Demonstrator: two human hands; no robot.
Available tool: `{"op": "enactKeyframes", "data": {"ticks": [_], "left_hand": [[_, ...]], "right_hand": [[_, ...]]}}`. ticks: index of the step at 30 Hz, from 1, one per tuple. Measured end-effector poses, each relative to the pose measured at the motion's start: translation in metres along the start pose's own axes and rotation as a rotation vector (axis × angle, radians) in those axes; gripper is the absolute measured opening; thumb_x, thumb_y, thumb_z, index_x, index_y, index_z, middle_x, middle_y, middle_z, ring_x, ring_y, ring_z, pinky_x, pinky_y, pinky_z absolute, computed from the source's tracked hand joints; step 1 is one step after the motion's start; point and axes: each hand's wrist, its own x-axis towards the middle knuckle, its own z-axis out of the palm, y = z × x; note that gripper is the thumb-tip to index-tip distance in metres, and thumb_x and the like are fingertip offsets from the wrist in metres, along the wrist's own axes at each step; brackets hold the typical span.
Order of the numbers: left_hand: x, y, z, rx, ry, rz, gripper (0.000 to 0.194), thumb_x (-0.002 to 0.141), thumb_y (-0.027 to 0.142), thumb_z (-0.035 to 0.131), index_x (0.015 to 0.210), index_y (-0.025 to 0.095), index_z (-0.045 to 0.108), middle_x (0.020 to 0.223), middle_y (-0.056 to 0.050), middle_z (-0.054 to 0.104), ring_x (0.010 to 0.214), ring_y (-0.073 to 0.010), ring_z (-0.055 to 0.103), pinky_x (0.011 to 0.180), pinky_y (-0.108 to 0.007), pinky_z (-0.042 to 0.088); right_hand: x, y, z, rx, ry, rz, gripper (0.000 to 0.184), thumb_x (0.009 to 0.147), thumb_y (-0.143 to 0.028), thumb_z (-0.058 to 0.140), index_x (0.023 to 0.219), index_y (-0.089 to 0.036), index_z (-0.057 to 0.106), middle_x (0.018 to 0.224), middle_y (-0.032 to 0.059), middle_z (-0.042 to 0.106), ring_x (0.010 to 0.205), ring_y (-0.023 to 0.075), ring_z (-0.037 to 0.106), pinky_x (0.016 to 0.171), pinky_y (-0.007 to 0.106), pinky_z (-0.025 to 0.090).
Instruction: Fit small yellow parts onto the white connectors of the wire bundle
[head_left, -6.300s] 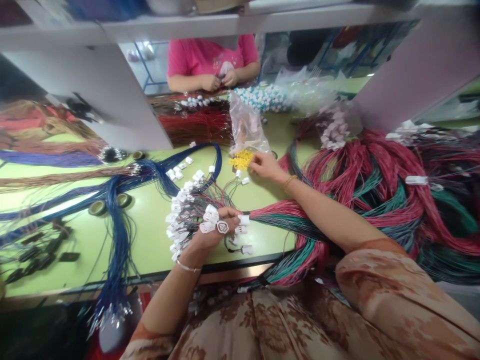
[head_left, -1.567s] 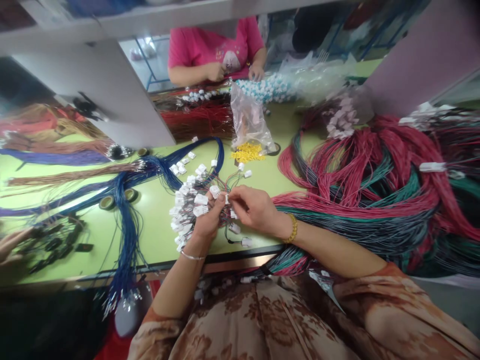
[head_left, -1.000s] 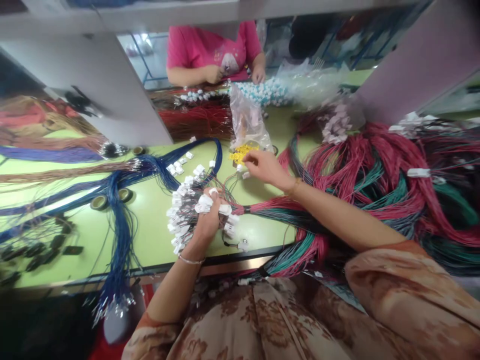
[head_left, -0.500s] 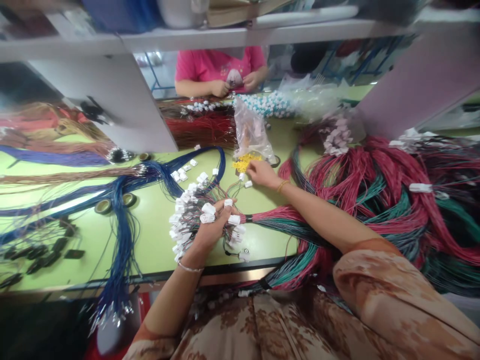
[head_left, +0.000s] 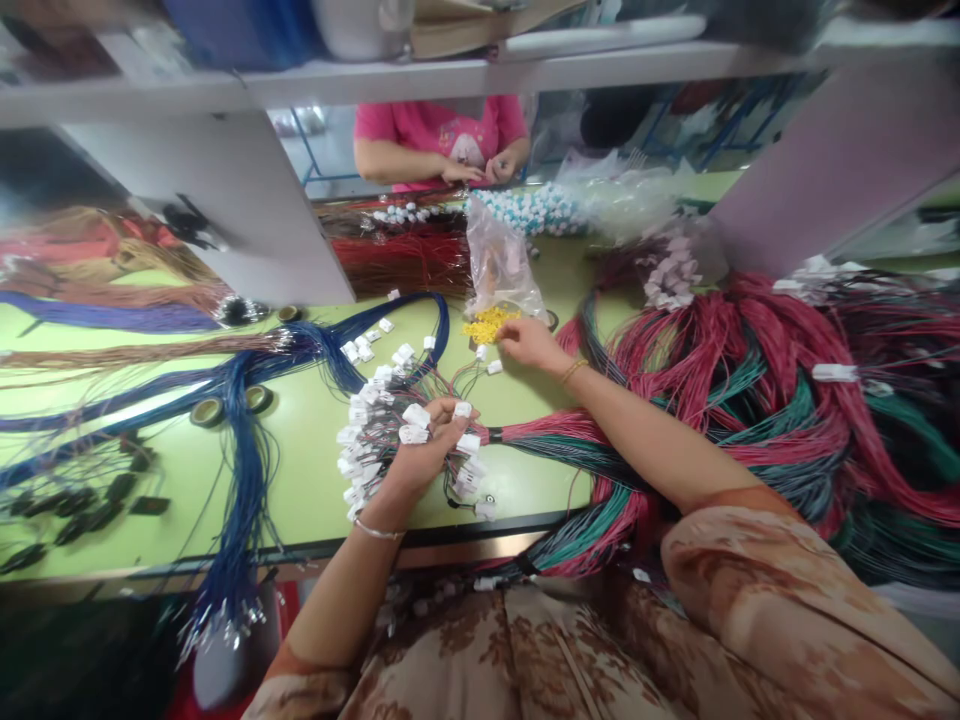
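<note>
My left hand [head_left: 429,448] pinches a white wire connector [head_left: 462,410] between thumb and fingers, amid a fanned bunch of white connectors [head_left: 364,425] on thin wires. The wires gather into a taped red, green and black wire bundle [head_left: 551,430] to the right. My right hand [head_left: 529,343] is at the edge of a pile of small yellow plastic pieces [head_left: 487,325], its fingertips drawn together; whatever is between them is too small to make out. A clear plastic bag [head_left: 501,265] lies just behind the yellow pile. Two loose-looking white connectors sit beside my right fingertips.
Blue wires [head_left: 247,420] cross the table at left, near tape rolls [head_left: 206,412] and black connectors [head_left: 90,510]. Large red and green wire bundles [head_left: 750,400] fill the right. Across the table a person in pink [head_left: 442,145] works with their hands. A shelf [head_left: 450,75] spans above.
My right hand has shifted only slightly at the yellow pile. My left hand keeps its hold on the connector, which has turned a little. The person opposite has moved their hands.
</note>
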Motion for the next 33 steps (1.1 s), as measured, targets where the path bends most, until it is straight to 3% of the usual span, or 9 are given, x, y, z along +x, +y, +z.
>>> {"op": "enactKeyframes", "data": {"ticks": [4, 7, 13, 21, 27, 33], "left_hand": [[0.0, -0.005, -0.002, 0.036, -0.143, -0.061, 0.045, 0.078, 0.057, 0.077, 0.094, 0.016, 0.067, 0.091, -0.009, 0.075, 0.079, -0.0177, 0.067, 0.069, -0.028, 0.05], [0.0, -0.009, -0.002, 0.066, -0.216, -0.107, 0.048, 0.077, 0.059, 0.077, 0.097, 0.017, 0.065, 0.088, -0.008, 0.074, 0.074, -0.0163, 0.066, 0.068, -0.028, 0.049], [0.001, -0.011, -0.003, 0.076, -0.209, -0.065, 0.047, 0.078, 0.06, 0.076, 0.094, 0.017, 0.065, 0.091, -0.008, 0.074, 0.079, -0.0161, 0.066, 0.07, -0.027, 0.048], [0.0, -0.01, -0.001, 0.106, -0.224, -0.088, 0.052, 0.077, 0.063, 0.074, 0.098, 0.017, 0.063, 0.088, -0.007, 0.073, 0.075, -0.0156, 0.065, 0.068, -0.028, 0.048], [0.0, -0.011, -0.002, 0.118, -0.223, -0.071, 0.051, 0.08, 0.064, 0.072, 0.098, 0.017, 0.063, 0.089, -0.006, 0.072, 0.078, -0.0157, 0.065, 0.07, -0.028, 0.048], [0.0, -0.01, -0.003, 0.126, -0.231, -0.076, 0.053, 0.078, 0.066, 0.072, 0.098, 0.018, 0.063, 0.089, -0.006, 0.072, 0.077, -0.0159, 0.065, 0.07, -0.028, 0.048]], "right_hand": [[0.005, -0.003, 0.012, -0.053, -0.022, -0.001, 0.014, 0.082, -0.013, 0.062, 0.086, -0.013, 0.075, 0.09, 0.0108, 0.076, 0.082, 0.0219, 0.064, 0.078, 0.032, 0.045], [0.007, -0.004, 0.017, -0.09, -0.025, 0.004, 0.015, 0.085, -0.013, 0.059, 0.082, -0.011, 0.074, 0.089, 0.0139, 0.075, 0.081, 0.024, 0.063, 0.078, 0.034, 0.044], [0.002, 0.001, 0.01, -0.102, -0.021, -0.022, 0.021, 0.086, -0.012, 0.056, 0.096, -0.011, 0.074, 0.098, 0.013, 0.075, 0.087, 0.0236, 0.063, 0.082, 0.032, 0.045], [0.007, 0.0, 0.018, -0.112, -0.032, -0.057, 0.015, 0.087, -0.013, 0.056, 0.083, -0.013, 0.071, 0.091, 0.0137, 0.073, 0.083, 0.0243, 0.061, 0.078, 0.033, 0.042], [0.005, 0.004, 0.014, -0.065, -0.035, -0.096, 0.021, 0.085, -0.009, 0.053, 0.095, -0.014, 0.07, 0.094, 0.0105, 0.074, 0.084, 0.0214, 0.062, 0.078, 0.03, 0.043], [0.005, 0.001, 0.017, -0.051, -0.045, -0.088, 0.014, 0.081, -0.012, 0.058, 0.088, -0.014, 0.07, 0.089, 0.0091, 0.073, 0.079, 0.0203, 0.06, 0.073, 0.03, 0.04]]}}
